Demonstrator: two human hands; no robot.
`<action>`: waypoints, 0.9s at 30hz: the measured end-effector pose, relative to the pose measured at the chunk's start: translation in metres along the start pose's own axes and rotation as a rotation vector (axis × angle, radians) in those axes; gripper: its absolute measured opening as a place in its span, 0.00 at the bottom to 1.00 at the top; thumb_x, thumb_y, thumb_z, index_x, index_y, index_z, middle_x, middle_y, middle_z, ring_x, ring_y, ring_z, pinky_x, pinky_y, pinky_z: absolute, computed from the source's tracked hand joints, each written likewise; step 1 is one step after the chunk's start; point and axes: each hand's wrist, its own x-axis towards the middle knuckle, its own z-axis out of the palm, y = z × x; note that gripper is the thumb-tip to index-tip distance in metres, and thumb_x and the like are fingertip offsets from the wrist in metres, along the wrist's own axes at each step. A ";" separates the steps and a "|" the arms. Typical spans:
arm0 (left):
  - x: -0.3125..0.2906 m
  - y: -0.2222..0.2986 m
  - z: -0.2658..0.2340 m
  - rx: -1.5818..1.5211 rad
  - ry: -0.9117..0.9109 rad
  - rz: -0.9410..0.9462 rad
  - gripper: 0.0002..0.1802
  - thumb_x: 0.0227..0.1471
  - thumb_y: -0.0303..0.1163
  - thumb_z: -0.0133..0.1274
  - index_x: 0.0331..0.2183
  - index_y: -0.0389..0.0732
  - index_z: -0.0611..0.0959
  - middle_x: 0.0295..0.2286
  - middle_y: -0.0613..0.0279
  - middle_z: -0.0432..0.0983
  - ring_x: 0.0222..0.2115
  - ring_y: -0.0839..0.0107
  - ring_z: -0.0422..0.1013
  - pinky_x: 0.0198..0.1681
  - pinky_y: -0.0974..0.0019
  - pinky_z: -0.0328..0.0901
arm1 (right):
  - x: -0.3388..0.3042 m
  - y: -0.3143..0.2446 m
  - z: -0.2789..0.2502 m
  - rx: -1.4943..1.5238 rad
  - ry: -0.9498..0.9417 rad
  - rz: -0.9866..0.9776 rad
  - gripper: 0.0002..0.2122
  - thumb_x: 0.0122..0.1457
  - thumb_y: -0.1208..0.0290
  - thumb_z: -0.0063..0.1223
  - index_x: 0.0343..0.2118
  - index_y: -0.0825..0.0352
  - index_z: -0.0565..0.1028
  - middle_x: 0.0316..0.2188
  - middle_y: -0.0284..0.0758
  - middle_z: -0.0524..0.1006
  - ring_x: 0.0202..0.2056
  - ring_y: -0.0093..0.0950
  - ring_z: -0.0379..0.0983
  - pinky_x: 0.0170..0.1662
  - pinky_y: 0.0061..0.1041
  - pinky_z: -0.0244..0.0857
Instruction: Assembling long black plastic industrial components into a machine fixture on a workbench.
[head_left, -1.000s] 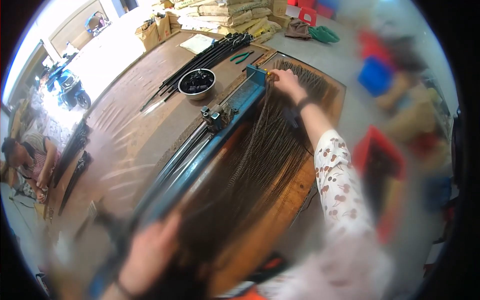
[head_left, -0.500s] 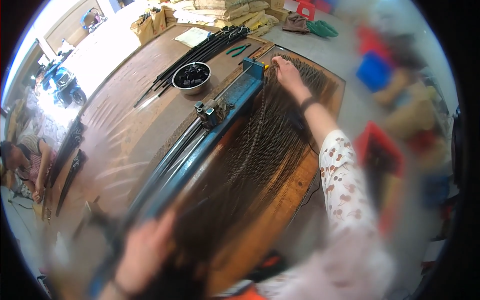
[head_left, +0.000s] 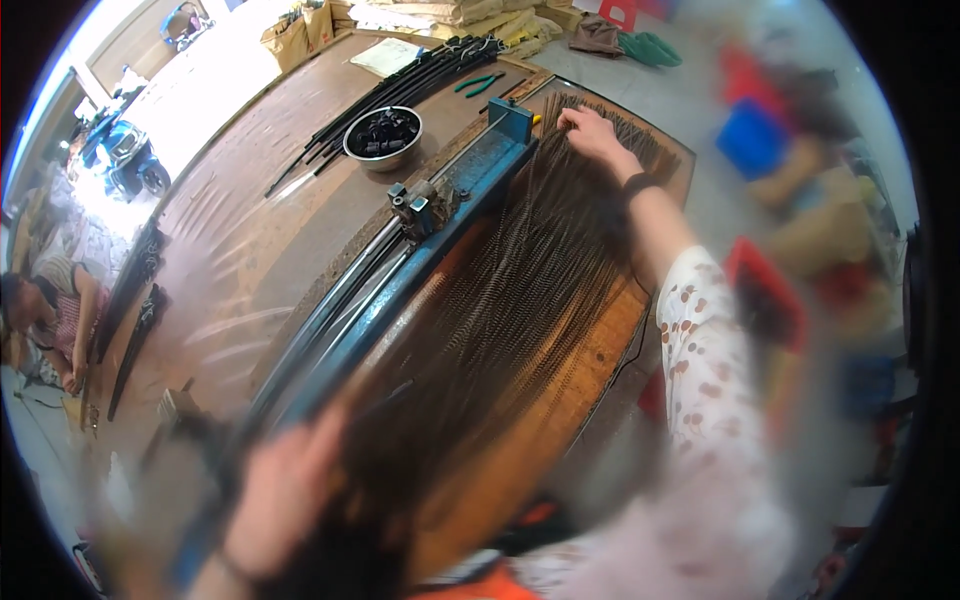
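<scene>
At one o'clock, the person's right hand (head_left: 592, 133) has its fingers drawn narrow at the far ends of the thin, dark, coil-like metal strands (head_left: 505, 275) heaped across the centre; whether it grips one, I can't tell. The left hand (head_left: 285, 490), toward half past seven, is blurred, its hold unclear. Lifting one strand could drag its neighbours, I'd judge, since they lie crossed, or snag the long blue metal fixture (head_left: 484, 180) just beside. At eleven sits a round silver metal bowl (head_left: 390, 162).

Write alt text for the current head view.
The right hand is at the far end of many thin dark strands beside a blue fixture; its grip is unclear. The blurred left hand is nearer the camera; a bowl of black parts stands across the fixture.
</scene>
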 end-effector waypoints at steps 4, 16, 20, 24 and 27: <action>-0.006 0.001 -0.002 -0.073 -0.026 -0.053 0.24 0.47 0.29 0.58 0.49 0.48 0.78 0.24 0.60 0.75 0.24 0.59 0.75 0.25 0.58 0.70 | 0.020 -0.034 -0.006 0.455 -0.157 0.496 0.17 0.54 0.65 0.48 0.47 0.55 0.76 0.42 0.38 0.81 0.50 0.44 0.73 0.60 0.48 0.51; -0.006 0.002 -0.003 -0.111 -0.010 0.011 0.24 0.48 0.26 0.56 0.50 0.46 0.79 0.25 0.59 0.75 0.24 0.58 0.74 0.25 0.58 0.70 | 0.016 0.000 0.008 0.586 0.022 0.626 0.26 0.55 0.58 0.58 0.53 0.67 0.72 0.30 0.35 0.83 0.43 0.33 0.79 0.49 0.31 0.68; -0.006 0.001 -0.002 -0.112 -0.022 0.000 0.24 0.48 0.25 0.55 0.50 0.46 0.79 0.25 0.59 0.75 0.24 0.59 0.74 0.25 0.59 0.70 | 0.014 -0.041 -0.005 0.331 0.106 0.635 0.19 0.56 0.58 0.58 0.44 0.68 0.76 0.30 0.36 0.83 0.42 0.35 0.79 0.48 0.34 0.68; -0.008 0.003 -0.005 -0.086 -0.010 0.003 0.24 0.48 0.25 0.54 0.50 0.46 0.78 0.25 0.58 0.75 0.24 0.59 0.74 0.25 0.59 0.70 | 0.015 -0.056 -0.022 0.134 0.163 0.641 0.15 0.58 0.57 0.56 0.38 0.66 0.78 0.31 0.40 0.83 0.41 0.38 0.79 0.47 0.37 0.68; -0.007 0.001 -0.006 -0.114 -0.038 0.013 0.25 0.48 0.24 0.54 0.51 0.46 0.78 0.25 0.58 0.75 0.24 0.58 0.74 0.26 0.58 0.70 | 0.019 -0.020 -0.008 0.312 0.167 0.554 0.16 0.58 0.55 0.56 0.39 0.65 0.78 0.31 0.41 0.82 0.39 0.37 0.79 0.44 0.37 0.69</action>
